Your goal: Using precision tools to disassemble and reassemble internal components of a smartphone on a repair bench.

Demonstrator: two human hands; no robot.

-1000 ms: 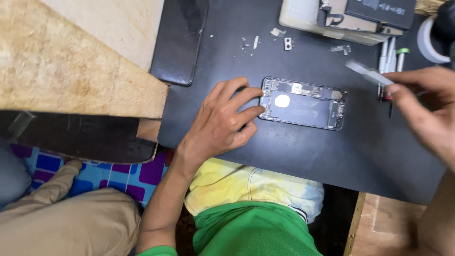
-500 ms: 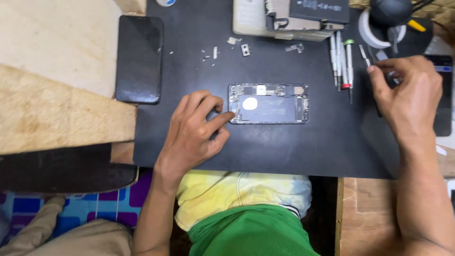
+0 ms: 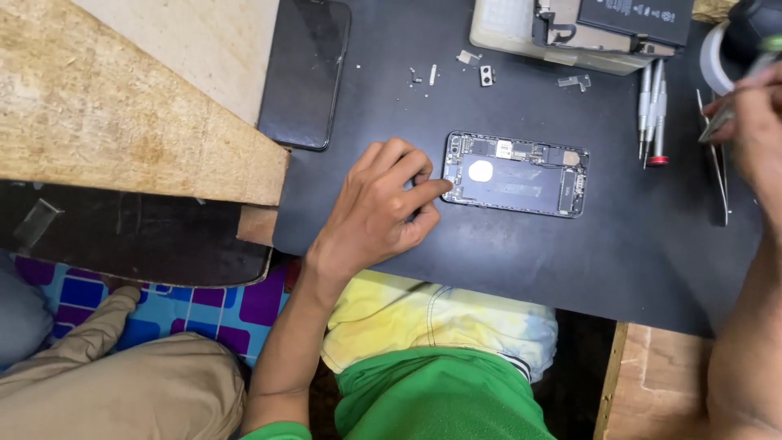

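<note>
Two hands over a black tabletop (image 3: 489,269). Left hand (image 3: 379,212) lies palm down, fingers loosely curled, empty; index fingertip touches the left short edge of the opened phone (image 3: 516,173), thumb tucked beneath. Phone lies flat near the middle of the tabletop, long side running left to right, internals up: dark battery area, a pale round patch near its left end, small boards along the top edge. Right hand (image 3: 753,130) is at the right frame edge, raised, well apart from the phone, fingers pinched on a thin tool (image 3: 737,102); tool is blurred, kind not determinable. Tweezers (image 3: 717,167) lie on the tabletop just below that hand. Three screwdrivers (image 3: 652,114) lie side by side between phone and right hand, one with a red end. Above the phone: scattered screws and small parts (image 3: 481,73). A pale box (image 3: 521,28) with dark parts on top sits at the top edge. A second phone (image 3: 303,73), dark screen up, lies at the tabletop's upper left, beside a wooden board (image 3: 122,114). Near edge: green and yellow clothing (image 3: 440,358) below the tabletop.
</note>
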